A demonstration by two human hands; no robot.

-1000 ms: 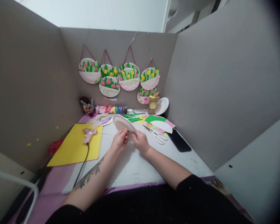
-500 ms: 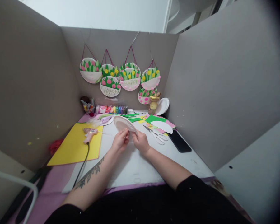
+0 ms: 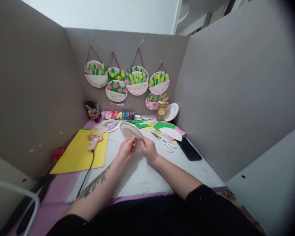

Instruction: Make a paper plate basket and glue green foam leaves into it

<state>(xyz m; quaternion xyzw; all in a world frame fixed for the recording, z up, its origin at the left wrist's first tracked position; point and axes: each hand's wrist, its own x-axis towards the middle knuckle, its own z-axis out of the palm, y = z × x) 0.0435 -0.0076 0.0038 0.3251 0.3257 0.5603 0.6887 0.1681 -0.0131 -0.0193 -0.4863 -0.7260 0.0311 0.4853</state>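
Back wall (image 3: pixel 105 41): grey, hung with decorated plates (image 3: pixel 137 88), tulip cutouts, purple-red cords, "HAPPY" lettering on some
Paint pots (image 3: pixel 121 115): multicolour row at foot of wall
Tool cup (image 3: pixel 93 113): left of paints, stuffed full, contents too small to ID
Ornament (image 3: pixel 161 112): gold and brown, back right, overlaps dotted plate
Phone (image 3: pixel 189 150): black, flat, right side of surface (image 3: pixel 142 178)
Red bundle (image 3: pixel 59 153): against left wall (image 3: pixel 36 91), blurry
White tube (image 3: pixel 34 197): bent, lower left

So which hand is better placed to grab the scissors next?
Probably the right hand, though it grips the paper plate: the scissors lie on its side, nearer to it than to the left hand.
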